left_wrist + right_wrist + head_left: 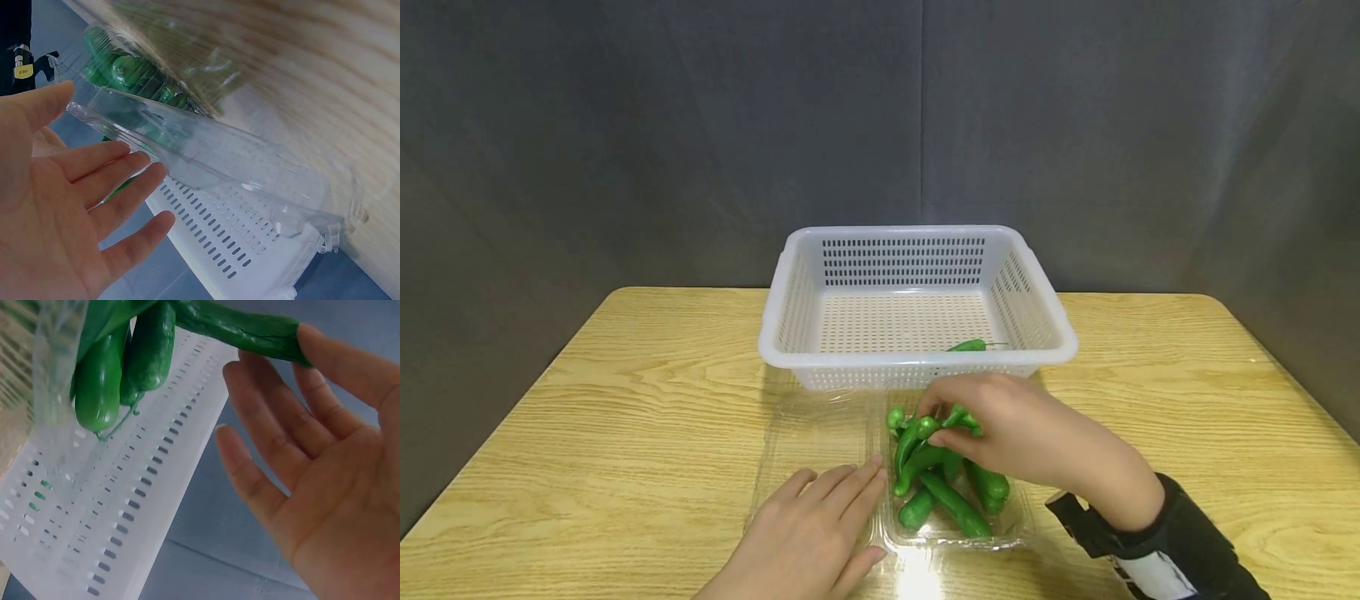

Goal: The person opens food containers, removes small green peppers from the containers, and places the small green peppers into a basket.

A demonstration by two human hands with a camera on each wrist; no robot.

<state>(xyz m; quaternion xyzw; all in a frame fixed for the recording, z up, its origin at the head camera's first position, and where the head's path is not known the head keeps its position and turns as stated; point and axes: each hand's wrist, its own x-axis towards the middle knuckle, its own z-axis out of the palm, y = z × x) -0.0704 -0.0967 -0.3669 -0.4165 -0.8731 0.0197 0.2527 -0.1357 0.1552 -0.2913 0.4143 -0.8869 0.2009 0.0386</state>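
A clear plastic clamshell box (pixel 891 537) lies unfolded on the table, and its right half holds several green chili peppers (pixel 955 502). Over that pile, my right hand (pixel 1000 425) reaches down from the right. In the right wrist view its thumb and fingers pinch the end of one green chili pepper (pixel 250 331); the other fingers are spread loosely. My left hand (pixel 812 525) has its fingers extended over the box's left half, the fingertips by the middle fold. The left wrist view shows those fingertips at the edge of the clear plastic (pixel 212 150).
Behind the box stands a white perforated basket (pixel 917 360), with a green pepper (pixel 970 345) visible inside near its front wall. The wooden table (pixel 647 400) extends to both sides. A dark grey cloth wall (pixel 865 117) rises at the back.
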